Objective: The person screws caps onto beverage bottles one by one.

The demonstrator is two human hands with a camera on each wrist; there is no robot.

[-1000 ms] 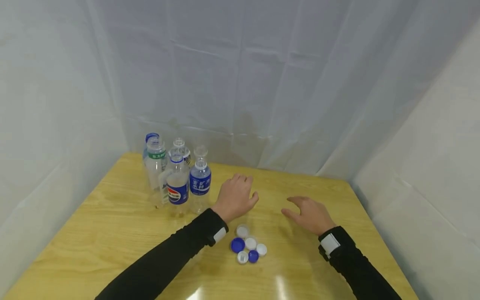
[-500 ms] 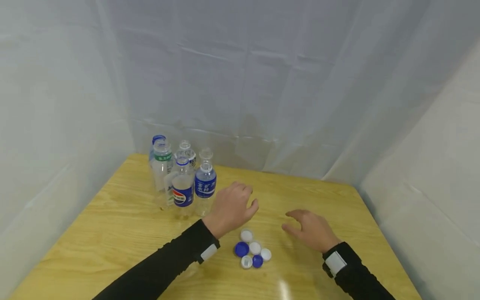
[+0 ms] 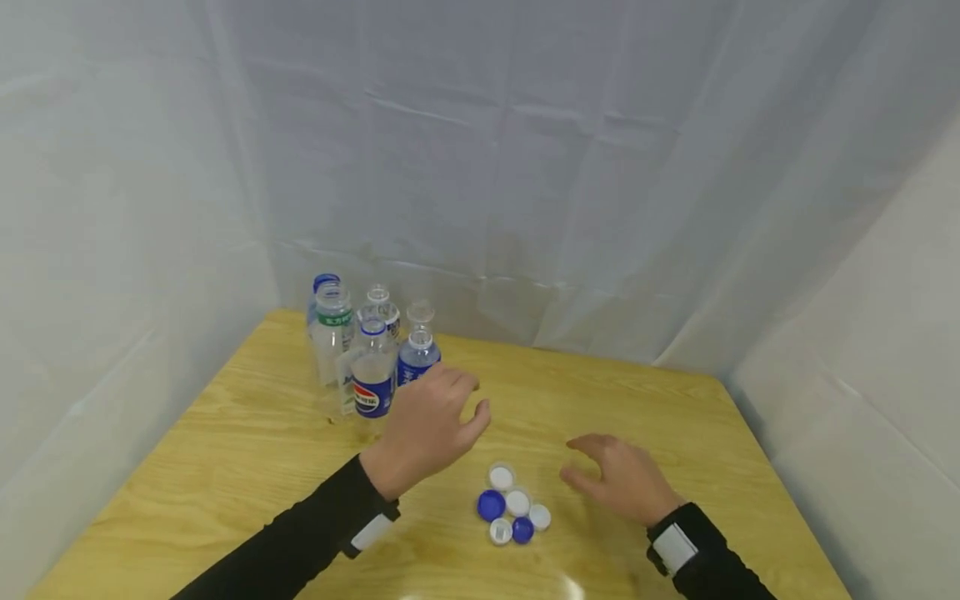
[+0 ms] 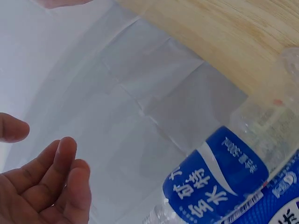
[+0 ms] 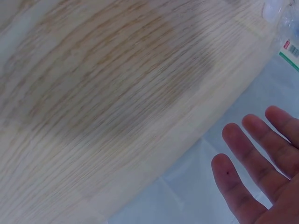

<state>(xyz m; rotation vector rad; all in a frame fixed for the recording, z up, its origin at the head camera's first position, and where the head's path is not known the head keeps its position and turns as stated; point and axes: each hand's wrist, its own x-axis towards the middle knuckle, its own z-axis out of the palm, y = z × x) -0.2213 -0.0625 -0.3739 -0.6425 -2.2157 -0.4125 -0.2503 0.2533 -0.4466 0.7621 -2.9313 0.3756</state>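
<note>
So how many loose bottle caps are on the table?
6, in one cluster: the farthest white cap, the large blue cap at left, the middle white cap, the rightmost white cap, then the front white cap and small blue cap. Others could be hidden.

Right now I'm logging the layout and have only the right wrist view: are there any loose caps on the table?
Observer: Yes, the head view shows six caps, four white and two blue.
Operator: Is anything being held outside my picture?
Observer: Not by the left hand; the left wrist view shows it empty.
Operator: Where is it?
Observer: In the head view it partly hides a blue-labelled bottle.
</note>
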